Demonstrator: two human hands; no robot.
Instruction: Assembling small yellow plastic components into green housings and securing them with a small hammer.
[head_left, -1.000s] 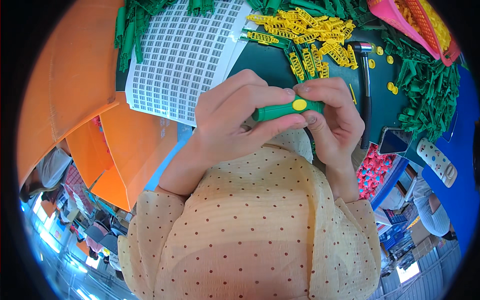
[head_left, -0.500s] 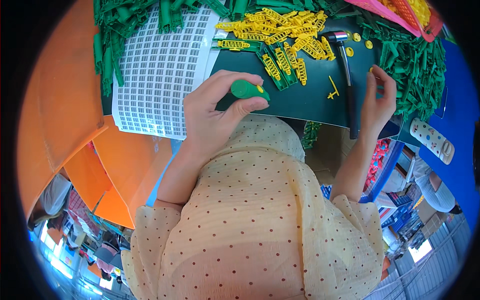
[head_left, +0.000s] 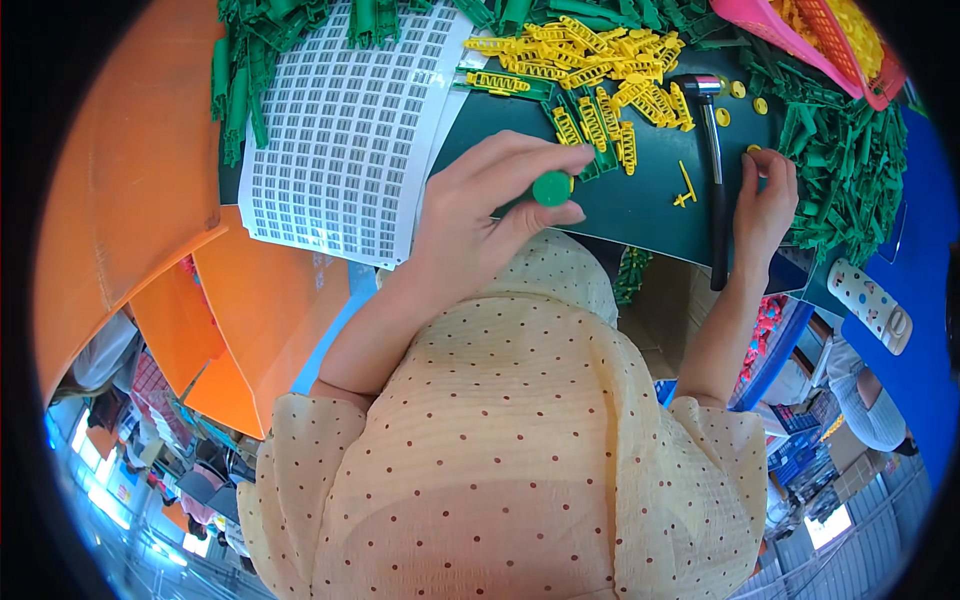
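Note:
My left hand is wrapped round a short green cylinder, between thumb and forefinger. The cylinder's round end faces up at me, and a bit of yellow shows at its side. Over the right part of the table, my right hand has its thumb and fingers pinched at a small yellow disc, partly covered by the fingertips. More yellow discs lie just beyond. A hammer with a black handle rests left of that hand, and a small yellow T-shaped piece is beside it.
Yellow spring-like parts are heaped at the back, some set in green half-shells. Sticker sheets lie at left. Green parts are piled at right, below a pink basket. A patterned case lies at the right edge.
My left hand has moved right and tipped the green cylinder, so its end faces me more squarely. My right fingers have drawn in closer at the yellow disc. The whole view has shifted slightly.

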